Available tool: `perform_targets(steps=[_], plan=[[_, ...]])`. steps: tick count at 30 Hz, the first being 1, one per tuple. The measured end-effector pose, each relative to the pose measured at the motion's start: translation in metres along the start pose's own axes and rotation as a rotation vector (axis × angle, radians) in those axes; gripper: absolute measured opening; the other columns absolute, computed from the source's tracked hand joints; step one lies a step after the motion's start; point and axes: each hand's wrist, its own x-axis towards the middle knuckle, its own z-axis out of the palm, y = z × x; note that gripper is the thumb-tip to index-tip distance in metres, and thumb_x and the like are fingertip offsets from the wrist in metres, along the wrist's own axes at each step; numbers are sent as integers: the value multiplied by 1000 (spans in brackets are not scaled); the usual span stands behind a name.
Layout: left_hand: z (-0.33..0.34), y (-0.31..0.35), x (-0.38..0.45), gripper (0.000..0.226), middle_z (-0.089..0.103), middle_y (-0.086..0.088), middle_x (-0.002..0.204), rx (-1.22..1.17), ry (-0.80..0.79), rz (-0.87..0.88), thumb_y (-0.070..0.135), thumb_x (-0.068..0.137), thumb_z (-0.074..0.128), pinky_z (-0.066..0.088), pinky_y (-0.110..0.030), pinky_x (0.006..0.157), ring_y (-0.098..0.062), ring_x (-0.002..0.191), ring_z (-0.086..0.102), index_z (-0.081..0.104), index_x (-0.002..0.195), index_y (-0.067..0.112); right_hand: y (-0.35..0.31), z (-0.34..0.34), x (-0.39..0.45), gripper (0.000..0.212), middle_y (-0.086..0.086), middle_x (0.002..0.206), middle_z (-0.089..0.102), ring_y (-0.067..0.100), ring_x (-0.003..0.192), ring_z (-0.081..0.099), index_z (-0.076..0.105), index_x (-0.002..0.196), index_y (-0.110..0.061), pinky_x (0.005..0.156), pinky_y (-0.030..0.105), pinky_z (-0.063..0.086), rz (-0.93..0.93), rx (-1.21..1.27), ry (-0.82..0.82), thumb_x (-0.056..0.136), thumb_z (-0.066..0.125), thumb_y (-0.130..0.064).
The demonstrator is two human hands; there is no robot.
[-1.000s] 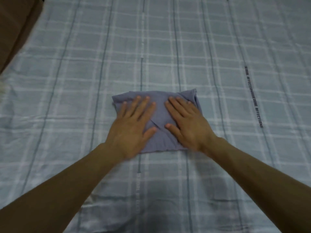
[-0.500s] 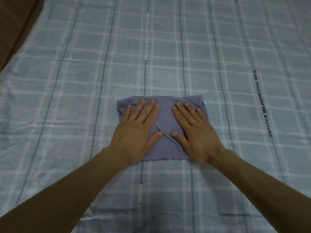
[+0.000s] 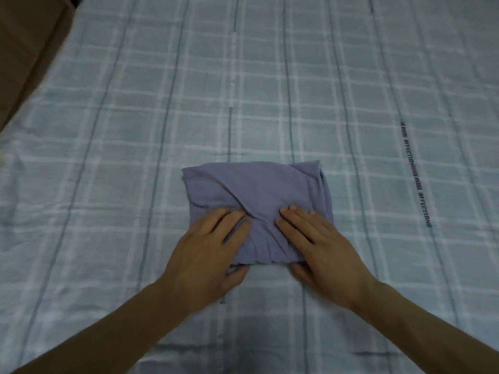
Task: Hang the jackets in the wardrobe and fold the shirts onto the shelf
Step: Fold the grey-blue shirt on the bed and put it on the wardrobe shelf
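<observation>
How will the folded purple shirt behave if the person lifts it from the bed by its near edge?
The folded purple shirt is soft, creased cloth, so it would likely sag and droop. Its loose flaps could fall open. The left hand and right hand each grip a near corner, which should help keep the folds together.

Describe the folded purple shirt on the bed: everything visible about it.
The shirt is a soft, muted purple knit, folded into a compact, roughly square bundle with a diagonal overlapped flap across its top and stacked layers showing at its right edge. It lies flat on the plaid bedsheet. The left hand and right hand grip its near edge, fingers on top, thumbs tucked beneath.
</observation>
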Motion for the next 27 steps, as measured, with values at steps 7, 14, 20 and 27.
perform_targets(steps=[7, 14, 20, 27], plan=[[-7, 13, 20, 41, 70, -10, 83, 202, 156, -7, -2, 47, 80, 47, -31, 51, -30, 71, 67, 73, 86, 7, -4, -1, 17, 49, 17, 118, 69, 35, 105, 68, 71, 112, 1, 85, 42, 56, 62, -64, 282, 64, 72, 11], [-84, 46, -17, 29, 64, -8, 80, 270, 302, -13, -5, 58, 80, 42, -33, 42, -28, 65, 59, 68, 82, 7, -48, -78, -9, 36, 11, 98, 63, 34, 83, 61, 68, 99, -7, 60, 40, 51, 110, -21, 289, 65, 72, 4], [-231, 127, -109, 30, 59, -8, 80, 336, 365, -92, -9, 60, 72, 40, -34, 41, -26, 65, 53, 66, 85, 7, -145, -212, -70, 29, 9, 95, 60, 30, 79, 58, 63, 98, -7, 58, 42, 50, 2, 46, 348, 71, 71, 0], [-389, 205, -252, 33, 59, -8, 84, 425, 346, -267, -6, 61, 74, 44, -39, 42, -28, 70, 55, 65, 89, 7, -275, -349, -113, 22, 6, 96, 59, 28, 80, 56, 62, 98, -9, 60, 40, 49, -230, 75, 370, 77, 68, -7]])
